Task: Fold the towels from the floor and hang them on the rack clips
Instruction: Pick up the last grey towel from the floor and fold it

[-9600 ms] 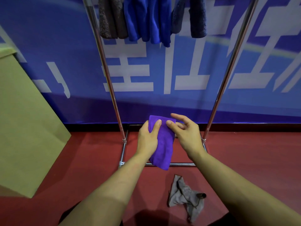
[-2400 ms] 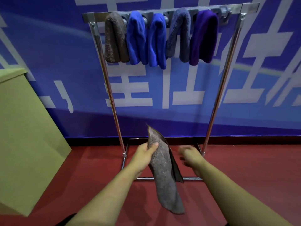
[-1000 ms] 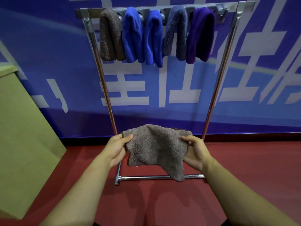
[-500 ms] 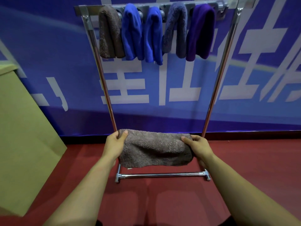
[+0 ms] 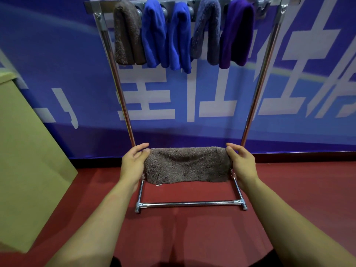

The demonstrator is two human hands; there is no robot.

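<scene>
We hold a folded grey-brown towel (image 5: 185,165) stretched level above the red floor (image 5: 289,180), the left hand (image 5: 133,164) pinching its left end and the right hand (image 5: 241,163) its right end (fingers behind the cloth are hidden). On the far rack (image 5: 123,105) hang five towels: brown (image 5: 127,33), two blue (image 5: 154,33), grey-blue (image 5: 207,29), purple (image 5: 237,33). The clips are mostly covered; the rack top is cut off.
</scene>
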